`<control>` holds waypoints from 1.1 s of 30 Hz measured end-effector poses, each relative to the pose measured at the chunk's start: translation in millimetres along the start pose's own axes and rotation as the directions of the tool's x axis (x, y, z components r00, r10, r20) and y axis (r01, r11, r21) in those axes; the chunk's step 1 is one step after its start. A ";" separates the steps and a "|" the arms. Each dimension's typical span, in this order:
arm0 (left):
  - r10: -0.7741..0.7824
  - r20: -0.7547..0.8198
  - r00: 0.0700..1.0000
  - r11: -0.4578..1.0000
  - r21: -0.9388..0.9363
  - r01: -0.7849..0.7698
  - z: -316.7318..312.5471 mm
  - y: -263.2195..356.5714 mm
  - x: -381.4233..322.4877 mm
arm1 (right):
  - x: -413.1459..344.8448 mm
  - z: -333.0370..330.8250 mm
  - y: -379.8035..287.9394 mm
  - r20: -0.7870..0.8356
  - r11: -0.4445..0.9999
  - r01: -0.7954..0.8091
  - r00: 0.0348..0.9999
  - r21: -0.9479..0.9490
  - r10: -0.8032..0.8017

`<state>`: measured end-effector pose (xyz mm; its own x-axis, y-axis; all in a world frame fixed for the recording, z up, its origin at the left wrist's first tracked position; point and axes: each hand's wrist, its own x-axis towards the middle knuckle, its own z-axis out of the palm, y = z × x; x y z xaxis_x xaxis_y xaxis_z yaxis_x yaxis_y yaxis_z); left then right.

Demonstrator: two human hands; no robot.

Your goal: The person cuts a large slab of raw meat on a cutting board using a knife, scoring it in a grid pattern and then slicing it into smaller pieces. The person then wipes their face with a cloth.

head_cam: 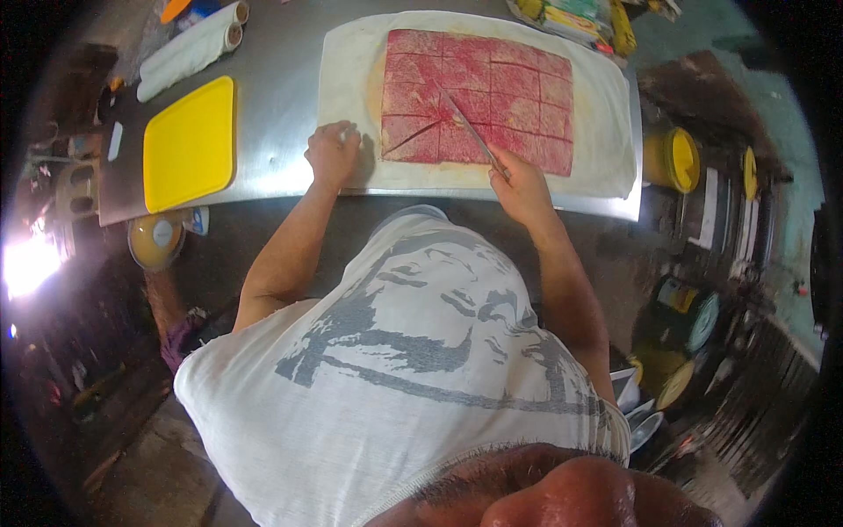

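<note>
A flat red slab, perhaps cake or dough (514, 85), lies on a pale cloth (602, 132) spread over a metal table. Cuts divide it into a grid of squares, and a diagonal cut crosses a square near its lower left corner. My right hand (523, 184) grips a knife (469, 128) by its handle, the blade lying over the slab and pointing up and left. My left hand (334, 153) rests on the cloth's left edge, left of the slab, fingers curled, with nothing visible in it.
On the metal table (276, 118) a yellow tray (191, 145) lies at left, with white rolls (191, 62) behind it. Packets (579, 23) are at the back right. Yellow buckets (681, 160) stand beyond the right edge. Below the tray is a round yellowish container (155, 240).
</note>
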<state>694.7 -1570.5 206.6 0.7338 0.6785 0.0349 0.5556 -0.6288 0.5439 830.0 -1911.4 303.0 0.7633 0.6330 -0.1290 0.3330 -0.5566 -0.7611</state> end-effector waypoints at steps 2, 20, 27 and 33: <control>-0.017 -0.085 0.996 0.999 -0.043 0.013 14.5 5.2 10.7 | 25.6 -3.2 4.5 0.049 0.997 0.066 0.997 -0.049 -0.064; -0.341 0.184 0.922 0.940 0.102 0.327 29.4 90.0 56.8 | 132.9 23.9 -1.9 0.363 0.901 0.393 0.878 -0.181 -0.310; -0.433 0.144 0.890 0.900 0.121 0.419 35.9 93.0 58.5 | 139.7 17.4 6.4 0.380 0.898 0.411 0.865 -0.160 -0.328; -0.471 0.131 0.872 0.881 0.116 0.458 39.0 94.9 58.5 | 143.1 5.6 7.1 0.455 0.929 0.343 0.856 -0.141 -0.247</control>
<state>805.7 -1605.3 227.5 0.4299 0.8381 -0.3358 0.8712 -0.2875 0.3979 938.5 -1821.8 275.6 0.3189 0.9238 -0.2121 0.6487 -0.3759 -0.6617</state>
